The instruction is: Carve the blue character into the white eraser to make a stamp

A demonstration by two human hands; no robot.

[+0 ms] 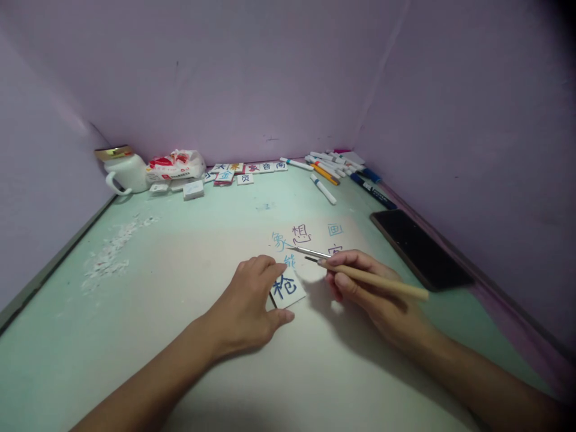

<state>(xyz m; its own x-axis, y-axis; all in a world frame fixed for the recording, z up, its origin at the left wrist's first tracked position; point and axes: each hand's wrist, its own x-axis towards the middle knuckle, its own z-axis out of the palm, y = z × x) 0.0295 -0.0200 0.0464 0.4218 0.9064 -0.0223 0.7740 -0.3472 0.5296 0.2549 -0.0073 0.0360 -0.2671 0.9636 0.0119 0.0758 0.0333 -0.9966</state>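
The bench (135, 336) is pale green and sits in a corner of purple walls (288, 72). Far back lie a white mug (123, 171), a snack bag (175, 165), small tiles (245, 171) and many pens (335, 168). A dark phone (420, 249) lies on the right. The left hand (252, 306) rests on a white card (288, 289) with a blue letter, its fingers curled at the card's edge. The right hand (364, 288) pinches a thin tool (360, 273) with a wooden handle, its metal tip just beyond the card, over blue writing on the bench.

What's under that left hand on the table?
The left hand rests on a white tile bearing a blue character. The tile's left edge is covered by fingers, so nothing further shows there.
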